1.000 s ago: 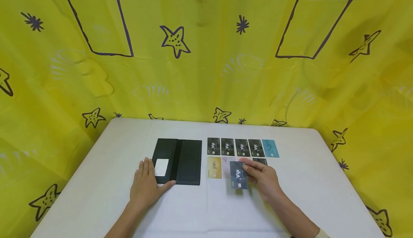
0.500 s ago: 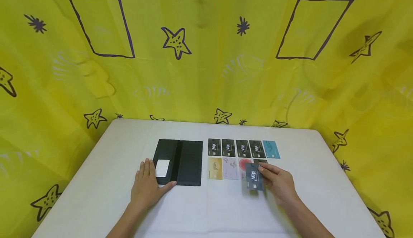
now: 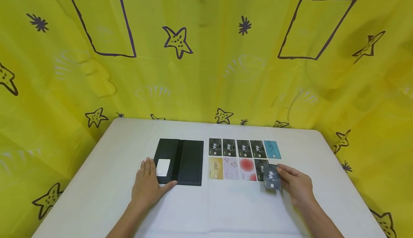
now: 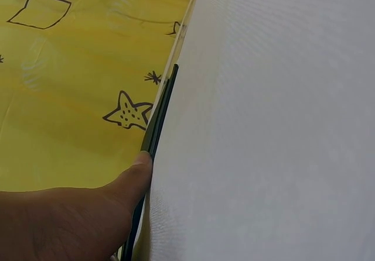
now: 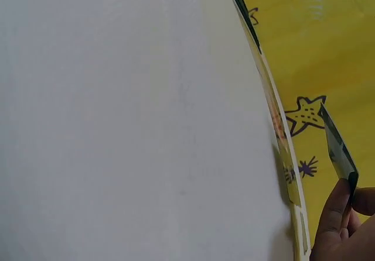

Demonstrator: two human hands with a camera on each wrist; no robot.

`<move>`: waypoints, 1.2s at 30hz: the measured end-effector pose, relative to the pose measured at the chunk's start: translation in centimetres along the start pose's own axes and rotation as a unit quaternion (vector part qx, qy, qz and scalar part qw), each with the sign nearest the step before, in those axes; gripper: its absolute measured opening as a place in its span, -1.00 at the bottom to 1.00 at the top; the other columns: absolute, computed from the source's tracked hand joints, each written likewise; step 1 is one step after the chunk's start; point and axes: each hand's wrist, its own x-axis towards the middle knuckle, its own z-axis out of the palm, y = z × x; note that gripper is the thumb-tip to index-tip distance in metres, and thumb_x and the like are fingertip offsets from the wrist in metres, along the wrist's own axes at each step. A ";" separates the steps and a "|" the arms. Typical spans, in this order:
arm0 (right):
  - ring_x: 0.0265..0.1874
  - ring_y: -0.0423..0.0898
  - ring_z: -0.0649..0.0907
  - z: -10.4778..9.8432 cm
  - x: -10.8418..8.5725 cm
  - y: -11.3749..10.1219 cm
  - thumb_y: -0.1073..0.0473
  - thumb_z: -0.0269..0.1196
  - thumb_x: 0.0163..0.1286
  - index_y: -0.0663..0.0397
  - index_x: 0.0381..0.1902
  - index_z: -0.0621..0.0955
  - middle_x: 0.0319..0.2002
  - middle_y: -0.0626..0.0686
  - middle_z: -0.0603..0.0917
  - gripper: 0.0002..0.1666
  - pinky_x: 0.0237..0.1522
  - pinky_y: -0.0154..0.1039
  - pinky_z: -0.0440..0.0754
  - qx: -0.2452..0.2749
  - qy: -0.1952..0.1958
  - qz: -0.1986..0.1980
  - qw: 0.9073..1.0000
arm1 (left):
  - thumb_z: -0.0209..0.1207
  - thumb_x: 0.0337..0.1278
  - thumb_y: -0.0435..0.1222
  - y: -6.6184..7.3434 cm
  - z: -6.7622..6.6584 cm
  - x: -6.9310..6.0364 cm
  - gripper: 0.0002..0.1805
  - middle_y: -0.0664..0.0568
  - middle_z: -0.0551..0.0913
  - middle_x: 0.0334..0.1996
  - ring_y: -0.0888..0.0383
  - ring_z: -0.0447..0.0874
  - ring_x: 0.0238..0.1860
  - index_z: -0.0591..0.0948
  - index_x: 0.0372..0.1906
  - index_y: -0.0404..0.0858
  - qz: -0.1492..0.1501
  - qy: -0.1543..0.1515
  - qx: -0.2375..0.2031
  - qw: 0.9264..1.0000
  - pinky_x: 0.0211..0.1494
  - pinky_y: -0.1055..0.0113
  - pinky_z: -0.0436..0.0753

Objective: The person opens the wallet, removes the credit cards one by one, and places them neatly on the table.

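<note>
My left hand (image 3: 146, 187) lies with straight fingers along the left edge of an opened black card wallet (image 3: 191, 162), its thumb touching the near edge. A white card (image 3: 163, 167) shows in the wallet's left half. My right hand (image 3: 298, 187) pinches a dark grey Vip card (image 3: 271, 177) by its right edge, between thumb and fingers. This card is held above the table and overlaps, in the head view, a black Vip card (image 3: 259, 166) at the end of the lower row. In the right wrist view, the held card (image 5: 338, 147) appears nearly edge-on.
Right of the wallet, several black Vip cards (image 3: 243, 148) and a blue card (image 3: 272, 149) form the upper row. Below them lie a gold card (image 3: 216, 168), a pale pink card (image 3: 231, 168) and a red-patterned card (image 3: 247, 169). A yellow curtain (image 3: 206, 80) hangs behind the white table (image 3: 226, 213).
My right hand has moved right with the Vip card, from over the pink and red-patterned cards to the lower row's right end. The left hand has stayed on the wallet.
</note>
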 end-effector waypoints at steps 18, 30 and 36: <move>-0.32 -0.30 0.77 -3.5 2.3 0.0 0.28 0.39 0.47 -0.10 -0.19 0.83 -0.28 -0.24 0.70 -0.85 -0.17 -0.34 0.76 -0.035 0.061 -0.021 0.997 | 0.35 0.11 0.33 -0.1 0.3 0.1 0.37 -0.53 -0.02 0.59 -0.44 -0.11 0.61 0.05 0.54 -0.70 -0.002 -0.003 -0.005 1.000 0.59 -0.28 0.06; -0.36 -0.37 0.72 -3.3 2.9 0.5 0.23 0.36 0.50 0.53 0.28 0.57 -0.21 -0.11 0.76 -0.46 -0.25 -0.39 0.75 -0.142 0.086 -0.066 0.984 | 0.36 0.10 0.33 -0.2 0.3 0.0 0.38 -0.53 0.00 0.59 -0.45 -0.09 0.61 0.06 0.53 -0.70 -0.004 0.005 -0.007 1.000 0.58 -0.28 0.07; -0.36 -0.49 0.63 -3.0 2.5 0.3 0.16 0.37 0.51 0.45 0.31 0.58 -0.11 0.09 0.80 -0.43 -0.30 -0.50 0.68 -0.216 0.105 -0.078 0.967 | 0.34 0.12 0.34 -0.2 0.3 0.0 0.37 -0.53 -0.01 0.59 -0.45 -0.09 0.61 0.06 0.53 -0.71 -0.001 0.005 -0.010 1.000 0.59 -0.29 0.06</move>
